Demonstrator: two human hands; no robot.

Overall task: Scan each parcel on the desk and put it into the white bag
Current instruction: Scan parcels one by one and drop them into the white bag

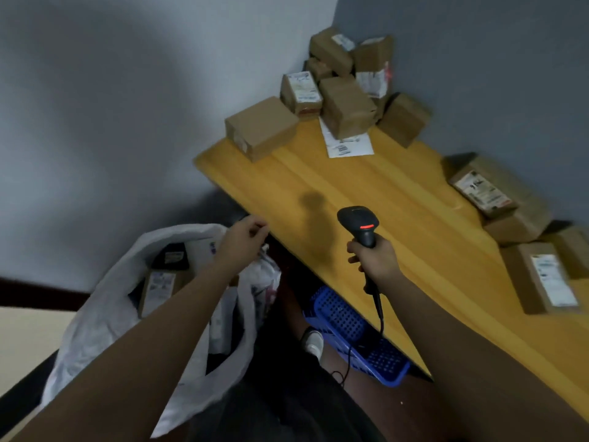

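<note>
Head view shows the right grip (373, 256) clasping the scanner (360, 224), the left grip (245, 237) empty and loosely curled above the white bag (95, 301), so the next move calls for fetching a parcel (261, 127) from the desk (366, 193) far corner.

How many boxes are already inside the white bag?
2 show inside the white plastic bag: a brown cardboard box with a white label and, behind it, a dark box. More may be hidden underneath.

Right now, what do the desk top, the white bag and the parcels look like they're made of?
The yellow desk top looks like varnished wood or wood-look laminate: long grain lines, slight sheen. The white bag seems to be thin plastic film: crumpled, faintly translucent. The brown box-shaped parcels look like matte cardboard with white paper labels.
</note>
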